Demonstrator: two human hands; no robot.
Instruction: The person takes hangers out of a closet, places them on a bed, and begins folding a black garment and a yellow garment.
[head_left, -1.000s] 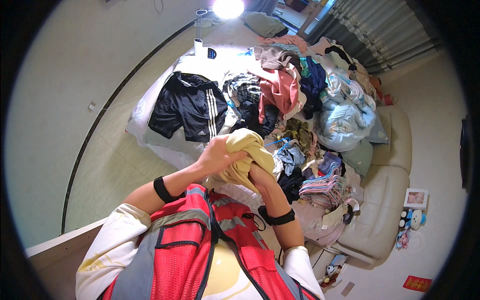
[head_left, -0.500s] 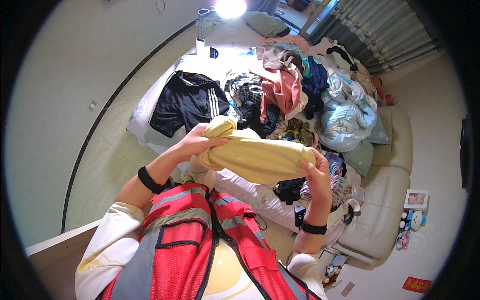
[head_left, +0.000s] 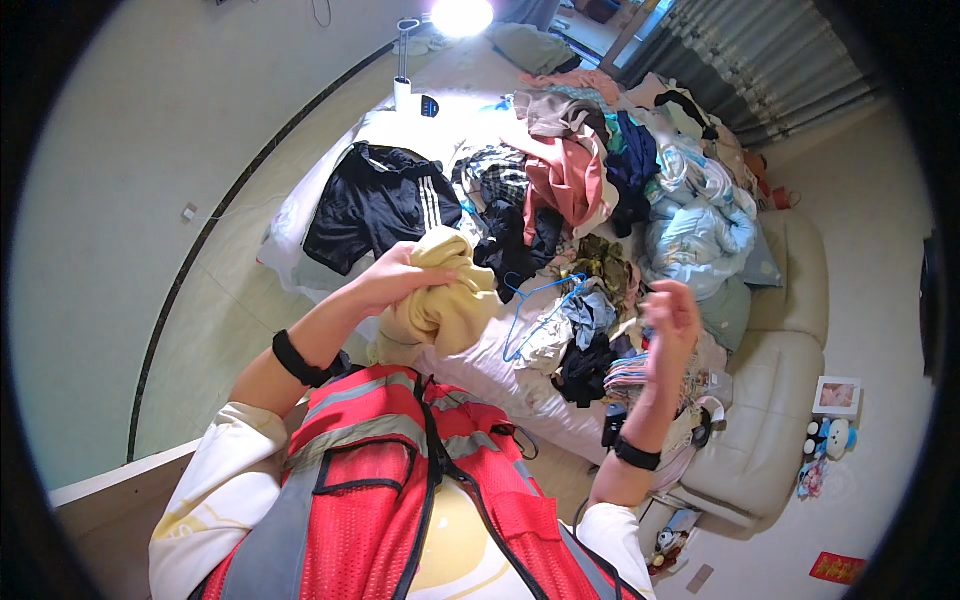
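Note:
A pale yellow cloth garment (head_left: 455,312) hangs bunched in folds from my left hand (head_left: 398,280), whose fingers and thumb are closed on its upper part. It is held in front of my chest, above the near edge of the bed (head_left: 475,375). My right hand (head_left: 673,318) is apart from the garment, raised to the right over the clothes. Its fingers are loosely bent and slightly blurred, with nothing seen in them. Between my hands, a blue hanger (head_left: 511,328) lies on the bed beside small crumpled clothes (head_left: 590,312).
Black shorts with white stripes (head_left: 365,210) lie spread at the bed's left. A heap with a pink garment (head_left: 565,185) and a light blue quilt (head_left: 690,240) fills the right side. Several hangers (head_left: 628,372) lie near a cream sofa (head_left: 765,400). A lit lamp (head_left: 462,15) stands behind.
My right hand has let go of the yellow garment and moved right. The garment, stretched between both hands before, now hangs bunched from my left hand, uncovering the blue hanger.

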